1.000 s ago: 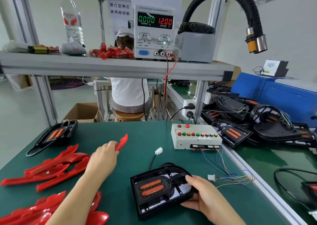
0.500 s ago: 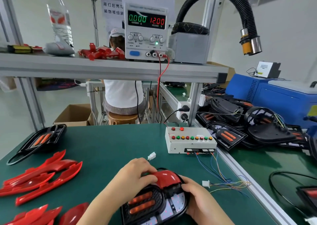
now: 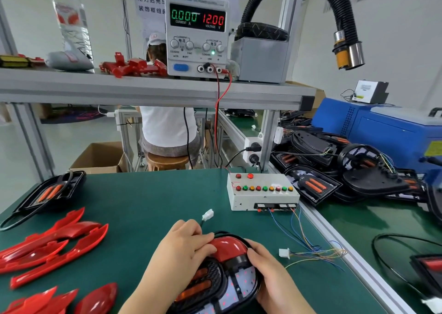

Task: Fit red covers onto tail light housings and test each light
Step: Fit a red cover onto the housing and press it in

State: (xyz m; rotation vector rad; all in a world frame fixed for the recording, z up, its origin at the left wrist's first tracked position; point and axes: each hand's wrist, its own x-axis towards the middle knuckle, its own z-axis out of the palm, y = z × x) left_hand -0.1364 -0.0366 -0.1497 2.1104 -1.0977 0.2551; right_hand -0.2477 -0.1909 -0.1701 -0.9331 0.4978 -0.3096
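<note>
A black housing (image 3: 215,287) lies flat at the near edge of the worktop (image 3: 155,206), showing two orange bars and a silvery panel. A glossy red cover (image 3: 227,248) sits on its far end. More red covers (image 3: 55,244) lie loose to the left.

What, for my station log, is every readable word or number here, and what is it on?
"0.000", "CURRENT A": power supply display, green.
"12.00", "VOLTAGE V": same display, red.
"COARSE", "FINE", "ON", "OFF": its knob panel.
"尾灯后壳", "装饰框组": paper sign behind it, partly hidden.
Bottle label, yellow sticker on blue machine: too blurred.
</note>
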